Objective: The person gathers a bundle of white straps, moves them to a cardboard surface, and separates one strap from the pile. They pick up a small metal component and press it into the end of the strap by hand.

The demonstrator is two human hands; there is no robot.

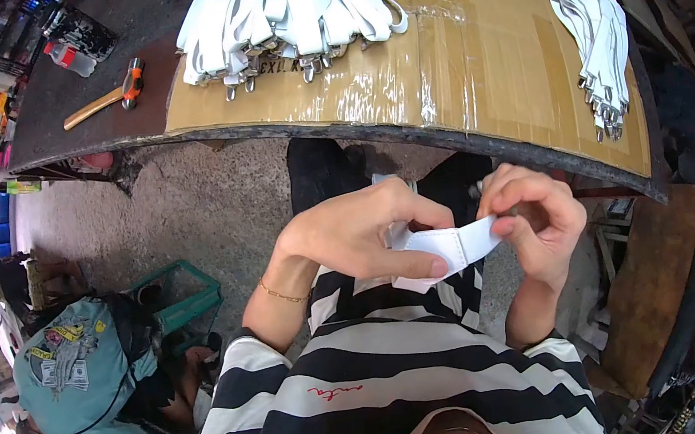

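Note:
In front of my striped shirt, a white strap (478, 239) with rows of stitching is stretched between both hands. My left hand (359, 231) grips its folded part, the thumb lying flat across the top. At the other end, my right hand (542, 224) pinches the tip between thumb and fingers. Part of the strap is hidden behind the left fingers. Beyond the hands, a bundle of white straps (288, 1) with metal clips lies on the cardboard-covered table. A second bundle of white straps (593, 27) hangs together along the right side of the cardboard.
The taped cardboard (486, 61) covers much of the table, whose dark edge runs just past my hands. A hammer (132, 83) and a plastic bottle (72, 59) are at the left. A person in a teal shirt (73, 366) sits lower left near a green stool (189, 299).

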